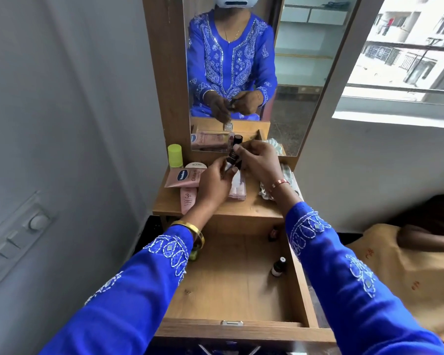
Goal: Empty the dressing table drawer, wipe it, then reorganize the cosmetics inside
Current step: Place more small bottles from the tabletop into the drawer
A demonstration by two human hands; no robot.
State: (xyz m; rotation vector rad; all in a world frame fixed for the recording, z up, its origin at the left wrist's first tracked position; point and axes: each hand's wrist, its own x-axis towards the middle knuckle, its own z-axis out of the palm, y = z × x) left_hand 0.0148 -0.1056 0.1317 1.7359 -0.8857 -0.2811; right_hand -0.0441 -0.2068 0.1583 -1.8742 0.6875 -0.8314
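Observation:
The wooden drawer is pulled open below me. Inside it stand a small dark bottle by the right wall, another small bottle at the back right, and a greenish bottle half hidden under my left sleeve. Above the dressing table top, both hands hold a small dark cosmetic tube. My left hand pinches its lower end. My right hand grips its upper part.
On the top lie a pink Vaseline tube, a second pink tube, a lime-capped bottle, a round jar, a pale flat pack and a patterned cloth. A mirror rises behind. A person lies at right.

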